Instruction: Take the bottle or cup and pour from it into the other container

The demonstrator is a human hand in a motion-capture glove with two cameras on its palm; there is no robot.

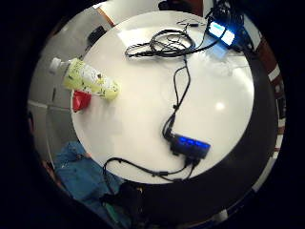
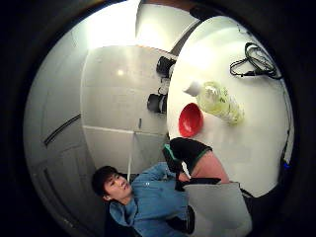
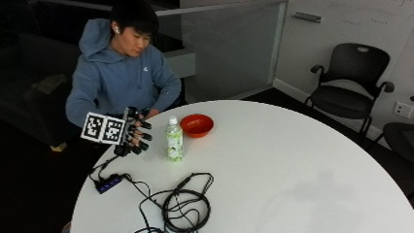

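Observation:
A clear bottle (image 3: 174, 140) with a white cap and a yellow-green label stands upright on the round white table (image 3: 291, 165). Just behind it sits a red bowl (image 3: 197, 124). My gloved right hand (image 3: 134, 137) hovers a little to the left of the bottle, above the table, fingers loosely curled and holding nothing. Both palm views show the bottle (image 1: 90, 78) (image 2: 217, 102) beside the red bowl (image 1: 81, 100) (image 2: 190, 120), apart from the hand.
A coil of black cable (image 3: 184, 206) lies on the near part of the table. A small black hub (image 3: 109, 183) sits at the left edge, with a cable running from it. Black chairs (image 3: 349, 92) stand beyond the table.

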